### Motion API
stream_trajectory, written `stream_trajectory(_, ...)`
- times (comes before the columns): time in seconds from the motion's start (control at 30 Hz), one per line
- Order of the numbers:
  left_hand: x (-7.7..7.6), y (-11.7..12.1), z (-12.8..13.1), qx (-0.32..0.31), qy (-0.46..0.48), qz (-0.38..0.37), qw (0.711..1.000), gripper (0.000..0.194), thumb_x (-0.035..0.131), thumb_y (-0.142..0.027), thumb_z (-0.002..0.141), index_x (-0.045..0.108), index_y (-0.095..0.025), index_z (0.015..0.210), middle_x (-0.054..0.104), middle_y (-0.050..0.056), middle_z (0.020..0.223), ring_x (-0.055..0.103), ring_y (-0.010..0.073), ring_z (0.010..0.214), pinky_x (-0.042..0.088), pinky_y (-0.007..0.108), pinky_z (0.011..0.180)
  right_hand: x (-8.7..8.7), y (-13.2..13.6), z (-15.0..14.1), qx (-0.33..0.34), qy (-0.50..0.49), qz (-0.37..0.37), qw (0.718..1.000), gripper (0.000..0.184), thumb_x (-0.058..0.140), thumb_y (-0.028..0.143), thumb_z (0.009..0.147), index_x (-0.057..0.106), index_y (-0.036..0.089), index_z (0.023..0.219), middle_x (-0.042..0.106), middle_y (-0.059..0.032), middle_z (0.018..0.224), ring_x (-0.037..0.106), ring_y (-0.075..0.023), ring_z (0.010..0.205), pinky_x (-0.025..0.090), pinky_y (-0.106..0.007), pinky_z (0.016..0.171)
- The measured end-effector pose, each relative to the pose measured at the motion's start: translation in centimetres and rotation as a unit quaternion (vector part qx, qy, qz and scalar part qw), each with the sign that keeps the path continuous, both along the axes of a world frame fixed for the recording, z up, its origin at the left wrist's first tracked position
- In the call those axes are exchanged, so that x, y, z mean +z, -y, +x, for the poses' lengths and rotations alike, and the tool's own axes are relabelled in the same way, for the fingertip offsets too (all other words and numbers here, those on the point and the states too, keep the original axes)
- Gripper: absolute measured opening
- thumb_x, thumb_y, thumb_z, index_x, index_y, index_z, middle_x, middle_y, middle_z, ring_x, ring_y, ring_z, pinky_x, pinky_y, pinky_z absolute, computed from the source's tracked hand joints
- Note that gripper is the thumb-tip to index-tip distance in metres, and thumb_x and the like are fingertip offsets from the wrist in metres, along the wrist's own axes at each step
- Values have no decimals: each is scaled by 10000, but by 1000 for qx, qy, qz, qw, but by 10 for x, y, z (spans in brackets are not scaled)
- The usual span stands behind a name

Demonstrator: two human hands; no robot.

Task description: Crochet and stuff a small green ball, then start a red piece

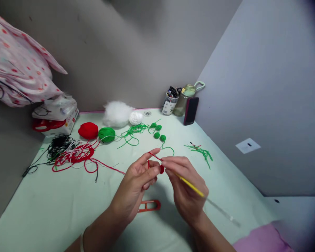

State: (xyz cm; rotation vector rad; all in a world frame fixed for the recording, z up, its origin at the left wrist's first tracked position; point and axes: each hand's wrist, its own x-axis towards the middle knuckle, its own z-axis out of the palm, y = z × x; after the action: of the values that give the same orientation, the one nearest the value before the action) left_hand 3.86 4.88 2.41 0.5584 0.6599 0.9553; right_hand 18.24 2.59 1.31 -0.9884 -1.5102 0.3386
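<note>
Between the thumb and fingers of my left hand (138, 178) is a small red crochet piece (162, 169). Red yarn (155, 156) runs over the raised left index finger toward the right fingertips. My right hand (186, 189) grips a crochet hook with a yellow handle (193, 187), its long shaft slanting down to the right; the hook's tip is hidden at the fingers. Both hands meet in front of me above the table. Below them lies an orange loop-shaped item (159, 205), partly covered by my left wrist.
Left on the table (68, 210) are tangled yarns (78, 154), a red ball (88, 130) and a green ball (106, 134). White stuffing (118, 113), small green pieces (156, 135) and green scraps (203, 152) lie farther back. A pen cup (169, 105), bottle (180, 105) and phone (191, 111) stand behind.
</note>
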Motion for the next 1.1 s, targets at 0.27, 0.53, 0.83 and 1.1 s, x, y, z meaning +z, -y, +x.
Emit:
stream_trajectory(0.27, 6, -4, -7, -31, -13, -2, 999, 420, 776, -221, 875, 717, -192, 1289, 615, -14, 827, 273, 8, 516, 262, 177, 522, 2, -11, 12, 153, -265, -171, 937, 197, 595, 317, 1030, 741, 221, 938, 773, -54, 891, 674, -158, 656, 585, -312, 642)
stream_trajectory(0.53, -2, 0, 0, 44, -23, 18, 999, 497, 826, -216, 841, 691, -204, 1319, 608, -35, 739, 479, 60, 646, 397, 173, 645, -5, 5, 8, 13, 157, 46, 986, 382, 635, 73, 940, 747, 287, 1236, 756, -83, 1094, 715, -240, 974, 598, -363, 798)
stream_trajectory(0.83, 5, -3, -3, 18, -3, 4, 1000, 348, 819, -185, 833, 765, -168, 1177, 484, -87, 617, 308, 25, 511, 358, 174, 581, 1, -5, 7, 121, -196, -78, 970, 213, 584, 185, 1025, 783, 258, 1017, 691, -39, 901, 623, -147, 695, 522, -284, 562)
stream_trajectory(1.1, -4, 5, 3, 56, -64, 40, 996, 420, 849, -241, 822, 756, -246, 1232, 631, -22, 812, 461, 70, 665, 360, 174, 584, -4, 1, 2, 43, -2, -13, 999, 313, 599, 72, 989, 761, 274, 1165, 751, -63, 1027, 708, -211, 932, 608, -363, 759)
